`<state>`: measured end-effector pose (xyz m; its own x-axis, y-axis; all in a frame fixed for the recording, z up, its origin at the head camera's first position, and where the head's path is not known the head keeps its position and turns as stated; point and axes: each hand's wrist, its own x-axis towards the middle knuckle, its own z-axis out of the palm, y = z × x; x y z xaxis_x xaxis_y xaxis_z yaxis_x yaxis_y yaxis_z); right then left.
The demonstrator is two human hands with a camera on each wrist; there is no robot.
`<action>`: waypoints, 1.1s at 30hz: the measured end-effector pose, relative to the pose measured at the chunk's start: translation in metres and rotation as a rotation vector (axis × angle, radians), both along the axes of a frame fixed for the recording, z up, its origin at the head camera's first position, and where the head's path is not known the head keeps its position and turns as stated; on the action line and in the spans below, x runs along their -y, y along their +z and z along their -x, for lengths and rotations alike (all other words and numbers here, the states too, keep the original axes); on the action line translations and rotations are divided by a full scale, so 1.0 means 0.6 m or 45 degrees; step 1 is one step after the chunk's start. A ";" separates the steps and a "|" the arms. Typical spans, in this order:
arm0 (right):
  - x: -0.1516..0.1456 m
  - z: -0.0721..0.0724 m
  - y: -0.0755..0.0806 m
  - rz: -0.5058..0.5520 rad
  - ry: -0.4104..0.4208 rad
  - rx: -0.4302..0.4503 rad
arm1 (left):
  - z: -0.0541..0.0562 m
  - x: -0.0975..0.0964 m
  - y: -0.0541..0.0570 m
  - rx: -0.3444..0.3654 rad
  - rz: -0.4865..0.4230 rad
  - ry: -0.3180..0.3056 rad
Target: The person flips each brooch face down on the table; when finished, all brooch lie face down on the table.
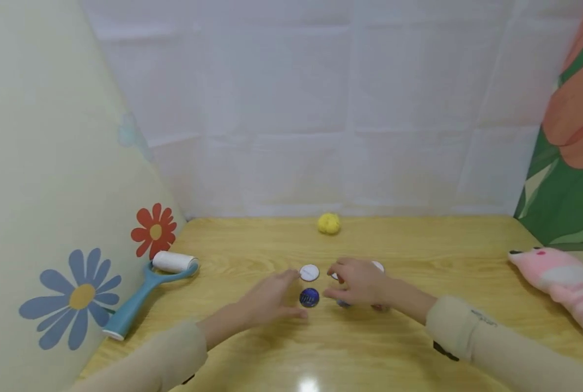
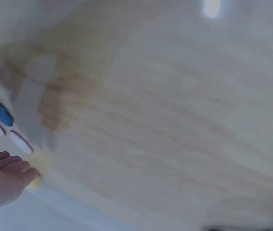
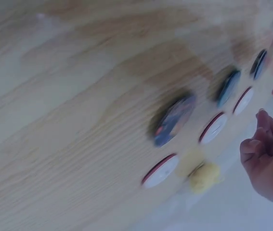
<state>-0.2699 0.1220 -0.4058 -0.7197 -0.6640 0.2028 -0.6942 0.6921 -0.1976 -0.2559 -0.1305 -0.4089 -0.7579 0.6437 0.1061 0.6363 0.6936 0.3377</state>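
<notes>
Two rows of small round discs lie on the wooden table. The back row holds three white discs, including a left one (image 1: 309,273) and a right one (image 3: 160,172). In front lie three dark picture discs: a blue one (image 1: 309,298), a teal one (image 3: 228,88) and an orange-spotted one (image 3: 175,120). My left hand (image 1: 272,299) stands just left of the blue disc, fingers extended and thumb spread, holding nothing visible. Above the middle discs hovers my right hand (image 1: 362,280), its fingers loosely bent and partly covering them. Nothing shows in its grasp in the right wrist view.
A yellow fuzzy lump (image 1: 329,224) sits near the table's back edge. To the left, a blue-handled lint roller (image 1: 137,299) leans by the flowered wall. A pink plush toy (image 1: 563,277) lies at the right edge. White cloth (image 1: 291,109) hangs behind the table (image 1: 242,239).
</notes>
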 end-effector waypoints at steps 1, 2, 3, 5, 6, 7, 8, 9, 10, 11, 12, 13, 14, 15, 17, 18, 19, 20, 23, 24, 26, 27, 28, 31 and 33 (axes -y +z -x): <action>0.009 -0.004 0.000 -0.006 0.020 -0.005 | -0.005 0.010 -0.006 0.009 0.000 0.007; 0.017 -0.008 0.000 -0.016 0.035 -0.010 | -0.010 0.018 -0.014 0.019 0.010 0.016; 0.023 -0.011 -0.001 -0.029 0.046 -0.013 | -0.014 0.023 -0.019 0.039 0.010 0.028; 0.035 -0.016 -0.003 -0.068 0.039 0.006 | -0.020 0.030 -0.030 0.075 0.007 0.050; 0.040 -0.018 -0.005 -0.089 0.023 0.021 | -0.023 0.031 -0.035 0.090 0.008 0.061; 0.043 -0.019 -0.008 -0.114 0.008 0.027 | -0.024 0.030 -0.038 0.097 -0.001 0.065; 0.046 -0.020 -0.010 -0.136 -0.006 0.038 | -0.025 0.029 -0.042 0.099 -0.004 0.068; 0.047 -0.020 -0.013 -0.156 -0.019 0.051 | -0.026 0.027 -0.044 0.099 -0.009 0.068; 0.048 -0.021 -0.016 -0.166 -0.028 0.060 | -0.026 0.026 -0.047 0.093 -0.008 0.066; 0.049 -0.021 -0.019 -0.173 -0.036 0.065 | -0.026 0.023 -0.048 0.090 -0.013 0.064; 0.049 -0.022 -0.022 -0.173 -0.033 0.061 | -0.025 0.021 -0.050 0.081 -0.011 0.062; 0.048 -0.022 -0.025 -0.171 -0.030 0.058 | -0.024 0.019 -0.052 0.074 -0.015 0.056; 0.047 -0.022 -0.028 -0.163 -0.026 0.061 | -0.022 0.016 -0.053 0.070 -0.014 0.054; 0.046 -0.022 -0.031 -0.156 -0.026 0.059 | -0.021 0.014 -0.055 0.064 -0.015 0.050; 0.046 -0.021 -0.036 -0.138 -0.024 0.063 | -0.018 0.009 -0.057 0.055 -0.019 0.044; 0.046 -0.021 -0.038 -0.131 -0.024 0.061 | -0.016 0.006 -0.059 0.052 -0.021 0.042; 0.047 -0.020 -0.039 -0.121 -0.023 0.060 | -0.015 0.004 -0.059 0.048 -0.024 0.041; 0.047 -0.020 -0.040 -0.108 -0.019 0.060 | -0.013 0.002 -0.060 0.043 -0.027 0.040; 0.049 -0.019 -0.041 -0.088 -0.017 0.044 | -0.009 -0.002 -0.061 0.025 -0.058 0.027; 0.050 -0.019 -0.041 -0.084 -0.019 0.041 | -0.008 -0.004 -0.061 0.021 -0.068 0.023; 0.052 -0.019 -0.041 -0.081 -0.022 0.036 | -0.006 -0.006 -0.061 0.012 -0.088 0.016; 0.052 -0.019 -0.041 -0.082 -0.024 0.036 | -0.005 -0.007 -0.061 0.011 -0.099 0.014; 0.053 -0.020 -0.041 -0.080 -0.025 0.033 | -0.005 -0.008 -0.061 0.008 -0.103 0.015; 0.055 -0.020 -0.042 -0.070 -0.022 0.014 | -0.004 -0.010 -0.061 -0.009 -0.115 0.010; 0.056 -0.021 -0.043 -0.062 -0.022 0.001 | -0.003 -0.013 -0.061 -0.023 -0.131 -0.007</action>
